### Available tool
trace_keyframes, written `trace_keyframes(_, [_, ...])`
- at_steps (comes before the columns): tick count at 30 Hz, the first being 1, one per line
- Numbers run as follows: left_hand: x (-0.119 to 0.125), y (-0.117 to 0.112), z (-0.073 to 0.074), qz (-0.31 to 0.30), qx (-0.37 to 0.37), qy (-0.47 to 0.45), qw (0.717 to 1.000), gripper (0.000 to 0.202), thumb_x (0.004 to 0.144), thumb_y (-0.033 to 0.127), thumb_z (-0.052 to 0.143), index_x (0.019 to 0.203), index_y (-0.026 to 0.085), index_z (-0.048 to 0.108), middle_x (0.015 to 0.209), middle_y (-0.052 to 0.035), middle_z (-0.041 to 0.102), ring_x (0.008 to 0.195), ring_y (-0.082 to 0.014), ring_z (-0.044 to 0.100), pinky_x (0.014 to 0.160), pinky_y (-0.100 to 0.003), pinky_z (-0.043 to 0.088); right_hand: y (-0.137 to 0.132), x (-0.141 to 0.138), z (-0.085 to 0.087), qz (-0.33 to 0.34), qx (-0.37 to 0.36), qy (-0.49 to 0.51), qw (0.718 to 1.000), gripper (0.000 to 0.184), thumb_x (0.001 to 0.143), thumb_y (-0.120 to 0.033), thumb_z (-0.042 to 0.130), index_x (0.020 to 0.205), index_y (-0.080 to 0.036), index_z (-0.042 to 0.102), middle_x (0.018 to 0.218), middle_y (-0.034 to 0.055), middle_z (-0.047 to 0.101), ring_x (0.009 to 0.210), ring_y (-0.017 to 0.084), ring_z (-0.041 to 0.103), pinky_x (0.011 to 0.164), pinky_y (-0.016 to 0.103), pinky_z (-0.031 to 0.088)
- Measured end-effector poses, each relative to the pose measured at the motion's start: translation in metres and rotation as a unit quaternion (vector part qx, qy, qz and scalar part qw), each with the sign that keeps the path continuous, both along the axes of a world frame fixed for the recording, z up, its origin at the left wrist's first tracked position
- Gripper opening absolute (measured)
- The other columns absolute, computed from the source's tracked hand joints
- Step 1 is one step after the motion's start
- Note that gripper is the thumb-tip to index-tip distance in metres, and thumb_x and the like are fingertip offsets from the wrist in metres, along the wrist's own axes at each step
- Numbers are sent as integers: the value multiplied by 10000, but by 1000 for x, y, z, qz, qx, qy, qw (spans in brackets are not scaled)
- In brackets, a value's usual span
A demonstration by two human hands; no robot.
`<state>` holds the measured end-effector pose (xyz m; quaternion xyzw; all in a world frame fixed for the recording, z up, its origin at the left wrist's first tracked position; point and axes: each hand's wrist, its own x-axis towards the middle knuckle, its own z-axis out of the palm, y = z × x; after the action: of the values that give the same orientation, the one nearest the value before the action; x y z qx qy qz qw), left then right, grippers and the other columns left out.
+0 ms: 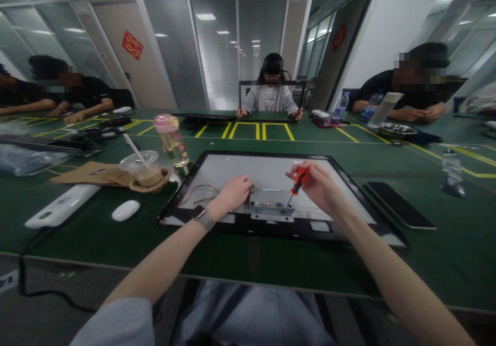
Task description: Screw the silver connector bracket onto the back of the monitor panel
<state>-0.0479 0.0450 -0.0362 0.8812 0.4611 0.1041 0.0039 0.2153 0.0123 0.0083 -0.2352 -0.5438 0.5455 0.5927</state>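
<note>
Spanning the frame: green table (279,261). Upper left: door (116,20), red paper sign (132,45). Centre: left hand (236,191) at metal bracket (267,211) on white panel (217,168), hold unclear; orange screwdriver (299,181), tip at bracket, clamped in right hand (318,181). Upper right: white wall (406,20).

The table (251,263) has a green top, marked with yellow lines (245,124) across its far half. A panel (236,162) lies flat at centre frame. Located directly right of the panel: a phone (400,205); further right, a crumpled packet (452,173). Located at left: a long white device (64,206), a white oval object (126,210) and a paper bag (91,172). A pink-lidded bottle (172,142) stands behind the panel's upper-left corner. Clear plastic (29,160) lies at the left edge. A metal bowl (397,130) rests at upper right.
</note>
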Motion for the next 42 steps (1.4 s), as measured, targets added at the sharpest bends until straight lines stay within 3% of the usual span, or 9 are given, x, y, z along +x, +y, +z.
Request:
trace_keyframes(3, [0, 0, -1, -3, 0, -6, 1000, 297, 1007, 131, 408, 1155, 164, 663, 1113, -92, 632, 1019, -218, 623, 930, -351, 498, 0, 1, 0, 1, 9, -4, 1000, 193, 752, -483, 855, 781, -329, 743, 964, -17, 717, 930, 209, 665, 1112, 508, 440])
trace_keyframes(9, [0, 0, -1, -3, 0, -7, 1000, 293, 1006, 125, 413, 1162, 161, 659, 1127, -92, 629, 1020, -214, 624, 934, -349, 495, 1, -1, -3, 10, -21, 11, 1000, 234, 817, -482, 801, 1005, -351, 754, 895, -9, 739, 913, 213, 684, 1096, 513, 447])
trace_keyframes(18, [0, 2, -2, -6, 7, 0, 1000, 302, 1006, 127, 407, 1170, 149, 659, 1117, -100, 625, 1011, -223, 623, 929, -369, 504, 1, 2, 2, 19, -37, 4, 999, 258, 770, -470, 836, 971, -327, 761, 1033, 14, 784, 973, 239, 708, 1087, 511, 444])
trace_keyframes(27, [1, 0, 0, 0, 3, -2, 1000, 309, 997, 117, 408, 1155, 168, 669, 1102, -94, 630, 1005, -219, 620, 923, -360, 506, 0, 5, 3, -28, -21, 4, 999, 253, 621, -306, 945, 671, -306, 696, 837, -42, 645, 821, 164, 612, 1013, 425, 491])
trace_keyframes(35, [0, 1, -2, -5, 1, -9, 1000, 296, 1004, 133, 415, 1156, 161, 667, 1116, -96, 632, 1011, -223, 625, 934, -372, 505, 3, -1, 2, -5, -27, 5, 1000, 215, 800, -476, 788, 924, -304, 750, 987, 16, 777, 994, 242, 695, 1085, 510, 444])
trace_keyframes(42, [0, 0, -1, -7, 4, -9, 1000, 296, 1004, 128, 409, 1160, 163, 658, 1119, -91, 631, 1021, -219, 624, 932, -363, 505, 1, 5, 4, 4, -29, -15, 999, 203, 748, -457, 832, 878, -314, 768, 849, -3, 760, 859, 222, 699, 998, 462, 505])
